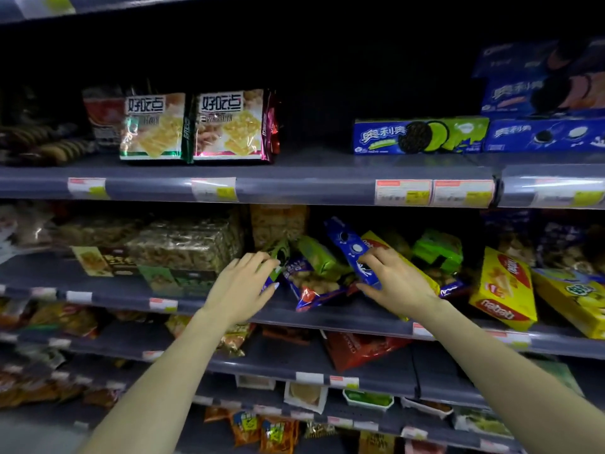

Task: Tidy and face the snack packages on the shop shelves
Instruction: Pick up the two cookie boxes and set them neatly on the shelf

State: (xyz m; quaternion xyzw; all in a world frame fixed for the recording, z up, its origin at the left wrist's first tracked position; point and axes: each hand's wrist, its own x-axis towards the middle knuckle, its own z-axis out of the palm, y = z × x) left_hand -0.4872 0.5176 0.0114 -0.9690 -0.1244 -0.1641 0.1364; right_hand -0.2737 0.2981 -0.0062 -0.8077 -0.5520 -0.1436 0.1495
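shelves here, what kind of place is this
Most likely a small shop's snack aisle: tiered grey shelves with price labels on their edges, stocked with Oreo boxes and cracker packs.

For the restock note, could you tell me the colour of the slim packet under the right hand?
Blue slim cookie packet, with white-and-black cookie pictures; head view.

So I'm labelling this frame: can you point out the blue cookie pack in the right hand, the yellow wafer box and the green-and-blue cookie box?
blue cookie pack [352, 249], head view, upper face.
yellow wafer box [504, 286], head view, front.
green-and-blue cookie box [420, 136], head view, front.
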